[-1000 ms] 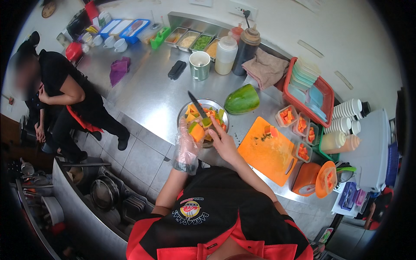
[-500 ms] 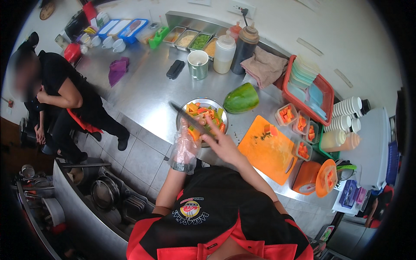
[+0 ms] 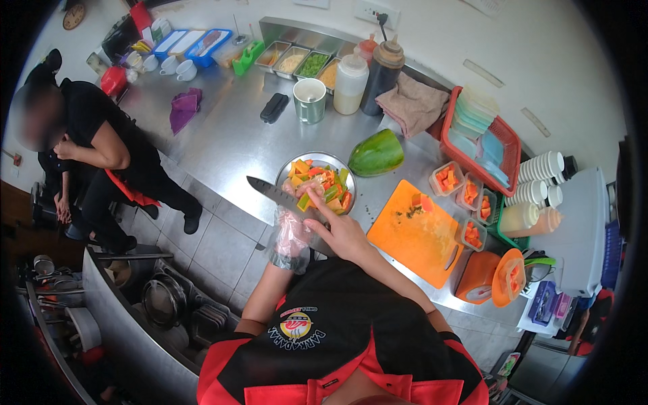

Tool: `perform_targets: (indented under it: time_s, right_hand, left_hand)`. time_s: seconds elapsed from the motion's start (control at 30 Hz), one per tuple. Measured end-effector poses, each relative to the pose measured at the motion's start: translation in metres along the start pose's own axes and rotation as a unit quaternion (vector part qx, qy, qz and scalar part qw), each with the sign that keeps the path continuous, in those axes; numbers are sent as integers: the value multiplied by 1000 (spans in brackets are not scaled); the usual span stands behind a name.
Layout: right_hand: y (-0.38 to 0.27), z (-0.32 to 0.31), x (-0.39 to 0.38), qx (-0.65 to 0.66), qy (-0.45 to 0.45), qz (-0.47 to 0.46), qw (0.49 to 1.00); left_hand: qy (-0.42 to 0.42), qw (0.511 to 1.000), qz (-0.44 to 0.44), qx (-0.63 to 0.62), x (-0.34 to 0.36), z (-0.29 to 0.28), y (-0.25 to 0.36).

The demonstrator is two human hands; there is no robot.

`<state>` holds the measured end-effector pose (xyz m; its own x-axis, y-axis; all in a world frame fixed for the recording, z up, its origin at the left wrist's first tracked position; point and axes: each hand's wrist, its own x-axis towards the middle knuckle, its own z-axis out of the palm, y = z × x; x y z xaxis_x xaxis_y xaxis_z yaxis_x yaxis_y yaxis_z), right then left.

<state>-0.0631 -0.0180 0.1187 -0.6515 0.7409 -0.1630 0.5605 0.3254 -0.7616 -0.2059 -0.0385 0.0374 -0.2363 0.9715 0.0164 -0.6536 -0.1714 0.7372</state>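
My left hand (image 3: 291, 233), in a clear plastic glove, is closed around a yellow-green piece of papaya (image 3: 304, 202) at the near rim of a round metal bowl (image 3: 285, 169). Orange papaya pieces and green peel strips (image 3: 334, 183) lie in that bowl. A knife (image 3: 270, 192) points to the far left, its blade passing beside the held piece. My bare right hand (image 3: 344, 236) grips it; the handle is mostly hidden, and the index finger reaches forward by the fruit. Just beyond the bowl, a large cut piece of green papaya (image 3: 376, 154) rests skin up.
An orange cutting board (image 3: 422, 236) with papaya bits and seeds lies to the right. Beside it stand small tubs (image 3: 447, 178) of cubed papaya. Behind are a green mug (image 3: 310, 101), sauce bottles (image 3: 351, 84) and a red basket (image 3: 480, 138). Another person (image 3: 101, 148) stands at left.
The knife has swung lower and left, clear of the bowl's middle. My right hand has drawn slightly nearer to me, and the held piece now shows a yellow-green side instead of orange.
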Motion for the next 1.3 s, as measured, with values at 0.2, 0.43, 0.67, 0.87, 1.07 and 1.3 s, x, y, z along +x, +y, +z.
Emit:
perform_targets:
  time_s: [0.2, 0.43, 0.67, 0.87, 1.07, 1.3]
  right_hand:
    - [14, 7, 5, -43, 61, 8, 997]
    - [18, 3, 8, -13, 72, 23, 997]
    - [42, 0, 22, -25, 155, 7, 988]
    - [54, -15, 21, -37, 214, 57, 974]
    - [51, -60, -44, 124, 243, 122, 954]
    - [80, -83, -144, 167, 418, 245, 859]
  left_hand:
    - [-17, 995, 21, 100, -13, 12, 3]
    - [95, 982, -104, -126, -6, 26, 16]
    - [216, 937, -170, -218, -1, 13, 36]
    - [163, 967, -128, -150, -6, 16, 41]
    - [-31, 974, -203, 99, 0, 59, 12]
    - [-464, 613, 38, 638, -10, 146, -103]
